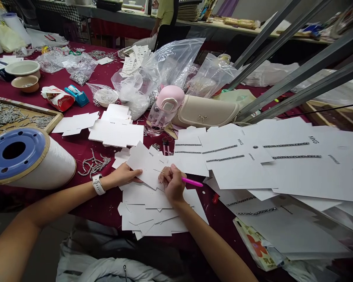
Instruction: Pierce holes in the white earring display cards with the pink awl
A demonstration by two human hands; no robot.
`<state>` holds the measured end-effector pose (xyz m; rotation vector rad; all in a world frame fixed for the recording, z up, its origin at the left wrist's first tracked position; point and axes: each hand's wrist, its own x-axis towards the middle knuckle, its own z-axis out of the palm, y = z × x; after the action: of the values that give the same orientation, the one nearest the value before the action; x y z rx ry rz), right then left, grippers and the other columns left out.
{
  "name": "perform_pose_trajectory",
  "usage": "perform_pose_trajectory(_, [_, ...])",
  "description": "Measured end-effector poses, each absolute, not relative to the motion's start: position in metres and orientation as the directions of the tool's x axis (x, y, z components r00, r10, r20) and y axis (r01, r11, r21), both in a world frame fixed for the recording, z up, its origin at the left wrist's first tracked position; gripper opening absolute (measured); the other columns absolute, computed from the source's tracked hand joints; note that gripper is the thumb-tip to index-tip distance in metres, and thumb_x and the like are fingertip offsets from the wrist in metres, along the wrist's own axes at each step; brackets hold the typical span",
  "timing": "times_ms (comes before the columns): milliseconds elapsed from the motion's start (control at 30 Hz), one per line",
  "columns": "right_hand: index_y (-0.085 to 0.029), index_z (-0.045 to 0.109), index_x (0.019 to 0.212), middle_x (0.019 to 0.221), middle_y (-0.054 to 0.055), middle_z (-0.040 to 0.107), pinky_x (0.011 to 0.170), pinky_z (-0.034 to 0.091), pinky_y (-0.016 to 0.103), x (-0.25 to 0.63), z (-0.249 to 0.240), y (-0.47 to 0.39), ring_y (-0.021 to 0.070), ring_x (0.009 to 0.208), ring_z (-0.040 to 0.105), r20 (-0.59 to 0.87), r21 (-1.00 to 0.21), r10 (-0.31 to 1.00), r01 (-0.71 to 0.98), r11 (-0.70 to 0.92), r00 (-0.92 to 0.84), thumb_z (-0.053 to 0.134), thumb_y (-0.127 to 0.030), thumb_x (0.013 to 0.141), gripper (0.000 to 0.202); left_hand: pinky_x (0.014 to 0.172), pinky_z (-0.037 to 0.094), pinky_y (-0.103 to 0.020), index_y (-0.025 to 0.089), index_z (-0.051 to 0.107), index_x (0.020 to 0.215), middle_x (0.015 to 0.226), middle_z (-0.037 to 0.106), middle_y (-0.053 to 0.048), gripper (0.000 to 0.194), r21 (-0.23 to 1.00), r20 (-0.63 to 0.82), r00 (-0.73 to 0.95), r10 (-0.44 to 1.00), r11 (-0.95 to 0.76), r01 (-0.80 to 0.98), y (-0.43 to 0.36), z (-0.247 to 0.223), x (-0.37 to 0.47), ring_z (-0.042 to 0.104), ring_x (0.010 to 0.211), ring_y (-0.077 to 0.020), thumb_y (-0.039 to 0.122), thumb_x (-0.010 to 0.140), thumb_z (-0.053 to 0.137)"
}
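Observation:
A white card printed MNG is pinched at its left corner by my left hand, which has a white watch on the wrist. Closed round a pink pen-like tool, my right hand rests over the card's right side, and the tool's thin tip points left above the card. Beneath both hands lies a loose pile of white cards. To the right, more cards carry pairs of dark metallic chain strips. Small silver chain pieces lie on the cloth at the left.
A large thread spool stands at the left, near a wooden tray of chains. Behind the cards are a pink-lidded bottle, a cream pouch and plastic bags. Grey metal bars slant across the right. A person is in the background.

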<state>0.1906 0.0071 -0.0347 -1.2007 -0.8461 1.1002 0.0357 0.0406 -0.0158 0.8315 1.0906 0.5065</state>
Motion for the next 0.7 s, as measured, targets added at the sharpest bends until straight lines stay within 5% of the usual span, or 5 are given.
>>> perform_pose_trajectory(200, [-0.022,0.024,0.036,0.030,-0.006,0.023,0.030,0.021,0.024,0.203,-0.032,0.017,0.0056,0.025,0.023,-0.180,-0.956,0.973,-0.259,-0.138,0.146,0.040,-0.031,0.073,0.042,0.073,0.051,-0.033,0.012,0.056,0.087,0.055,0.053,0.002,0.023,0.807,-0.544,0.432,0.719,0.590,0.034,0.042,-0.020,0.033,0.057,0.065,-0.0137,0.024,0.068,0.064])
perform_pose_trajectory(500, [-0.021,0.024,0.036,0.032,-0.006,0.022,0.031,0.023,0.024,0.204,-0.037,0.018,0.0056,0.025,0.026,-0.164,-0.969,0.980,-0.202,-0.139,0.115,0.040,-0.032,0.073,0.042,0.070,0.050,-0.029,0.013,0.054,0.065,0.035,0.026,0.012,0.018,0.771,-0.608,0.424,0.671,0.627,0.113,0.043,-0.020,0.033,0.032,0.036,-0.0040,0.029,0.070,0.062])
perform_pose_trajectory(700, [-0.021,0.025,0.036,0.032,-0.005,0.026,0.036,0.025,0.025,0.204,-0.037,0.014,0.0065,0.028,0.030,-0.134,-0.980,0.984,-0.162,-0.114,0.119,0.040,-0.032,0.074,0.043,0.066,0.049,-0.029,0.013,0.054,0.061,0.036,0.029,0.009,0.023,0.772,-0.620,0.411,0.668,0.613,0.169,0.043,-0.014,0.033,0.047,0.044,-0.0091,0.033,0.069,0.062])
